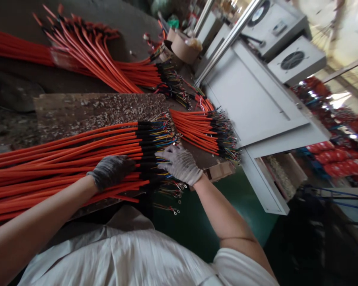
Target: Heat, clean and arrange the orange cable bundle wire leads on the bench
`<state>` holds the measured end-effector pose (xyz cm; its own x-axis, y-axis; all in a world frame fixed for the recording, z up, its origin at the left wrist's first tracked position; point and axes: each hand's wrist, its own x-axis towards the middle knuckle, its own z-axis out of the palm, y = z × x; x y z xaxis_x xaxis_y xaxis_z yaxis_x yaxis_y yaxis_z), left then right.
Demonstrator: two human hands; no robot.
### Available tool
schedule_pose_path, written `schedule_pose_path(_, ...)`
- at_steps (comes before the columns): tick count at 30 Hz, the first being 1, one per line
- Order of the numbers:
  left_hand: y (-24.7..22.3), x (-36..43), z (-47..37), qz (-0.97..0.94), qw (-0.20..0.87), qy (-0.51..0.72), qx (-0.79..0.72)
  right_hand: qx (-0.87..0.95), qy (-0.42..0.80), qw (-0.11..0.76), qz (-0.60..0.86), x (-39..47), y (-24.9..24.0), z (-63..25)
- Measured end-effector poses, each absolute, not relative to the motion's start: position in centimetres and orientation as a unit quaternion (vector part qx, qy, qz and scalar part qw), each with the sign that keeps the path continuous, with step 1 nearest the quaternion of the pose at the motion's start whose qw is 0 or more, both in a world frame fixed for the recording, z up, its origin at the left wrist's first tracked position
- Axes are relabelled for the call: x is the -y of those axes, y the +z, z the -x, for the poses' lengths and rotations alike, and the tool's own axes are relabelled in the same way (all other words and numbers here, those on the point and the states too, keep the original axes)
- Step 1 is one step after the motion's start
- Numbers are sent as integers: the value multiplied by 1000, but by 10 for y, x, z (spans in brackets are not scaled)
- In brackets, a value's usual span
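Note:
Many orange cables [62, 151] lie side by side across the bench, their black sleeves [145, 137] and thin coloured wires with ring terminals pointing right. My left hand [111, 171], in a grey glove, rests on the cables just left of the sleeves; its fingertips are dark and hard to make out. My right hand [179, 161], in a lighter glove, is over the coloured wires right of the sleeves, with its fingers bent and partly spread. Whether a wire is pinched between them cannot be told.
Another cable bundle [197, 127] lies right of the wooden board [107, 107], and more orange cables [92, 51] lie behind it. A grey metal cabinet [256, 95] stands at the right, with an open drawer [282, 178]. Tape rolls [183, 47] sit at the back.

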<state>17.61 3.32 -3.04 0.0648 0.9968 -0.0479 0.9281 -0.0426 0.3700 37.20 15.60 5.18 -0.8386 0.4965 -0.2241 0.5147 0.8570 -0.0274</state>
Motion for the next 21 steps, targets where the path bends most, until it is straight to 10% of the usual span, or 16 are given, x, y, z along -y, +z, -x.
schedule_pose_path(21, -51, -30, -165, -673, 241, 370, -594, -968, -57, 77, -230, -142, 18, -344)
